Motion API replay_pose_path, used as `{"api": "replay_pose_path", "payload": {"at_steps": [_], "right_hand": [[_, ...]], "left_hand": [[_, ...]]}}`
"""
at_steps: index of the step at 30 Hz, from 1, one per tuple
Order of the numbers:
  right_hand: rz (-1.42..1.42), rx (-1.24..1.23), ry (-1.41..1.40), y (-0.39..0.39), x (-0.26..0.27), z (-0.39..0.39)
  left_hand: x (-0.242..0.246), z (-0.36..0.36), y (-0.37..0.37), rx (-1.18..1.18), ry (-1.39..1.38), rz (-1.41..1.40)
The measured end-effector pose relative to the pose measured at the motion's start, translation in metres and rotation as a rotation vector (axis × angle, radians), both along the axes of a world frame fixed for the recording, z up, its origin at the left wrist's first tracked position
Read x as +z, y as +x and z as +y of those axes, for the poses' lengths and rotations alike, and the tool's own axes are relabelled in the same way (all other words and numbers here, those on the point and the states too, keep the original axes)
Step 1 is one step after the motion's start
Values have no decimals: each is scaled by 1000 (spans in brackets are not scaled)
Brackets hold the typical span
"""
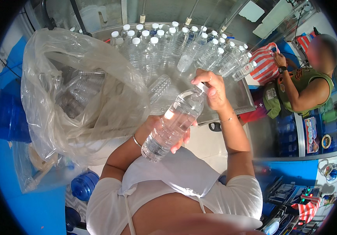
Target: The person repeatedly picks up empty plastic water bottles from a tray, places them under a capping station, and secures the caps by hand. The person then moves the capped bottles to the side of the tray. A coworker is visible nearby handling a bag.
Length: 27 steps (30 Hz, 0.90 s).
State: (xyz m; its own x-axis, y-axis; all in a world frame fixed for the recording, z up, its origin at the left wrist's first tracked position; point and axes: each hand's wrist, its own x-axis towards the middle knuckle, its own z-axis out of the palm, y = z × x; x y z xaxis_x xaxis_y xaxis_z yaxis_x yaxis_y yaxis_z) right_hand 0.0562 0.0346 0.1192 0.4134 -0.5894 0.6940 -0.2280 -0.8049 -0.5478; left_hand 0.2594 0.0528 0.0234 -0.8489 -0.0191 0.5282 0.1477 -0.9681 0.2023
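A clear plastic bottle (175, 120) of water is held tilted in front of my chest, its base toward the lower left. My left hand (183, 139) wraps around the bottle's body from behind, so most of the palm is hidden. Up at the neck, the fingers and thumb of my right hand (214, 88) grip the white cap (201, 87). Beyond my hands, several capped bottles (153, 50) stand in rows on a metal counter (168, 107). One clear bottle (159, 87) lies on its side there.
A large clear plastic bag (121, 88) with plastic bottles (83, 88) inside bulges at left. Blue water jugs (10, 117) stand beyond it. Metal pipes (188, 21) hang over the counter. At right, a person (300, 85) holds a red-and-white striped bag (263, 64).
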Motion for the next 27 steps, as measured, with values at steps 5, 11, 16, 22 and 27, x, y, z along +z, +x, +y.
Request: {"api": "replay_pose_path", "payload": {"at_steps": [5, 11, 16, 22, 27], "right_hand": [[44, -65, 7, 1, 1, 1], [442, -360, 330, -10, -12, -9], [245, -405, 484, -9, -32, -19], [415, -516, 271, -2, -33, -21], [667, -673, 129, 12, -41, -43]], "left_hand": [[1, -4, 1, 57, -131, -163], [15, -23, 12, 722, -923, -848], [11, -20, 0, 1050, -1366, -1172], [-12, -22, -14, 1293, -1324, -1183], [-43, -32, -31, 1497, -1275, -1251]]}}
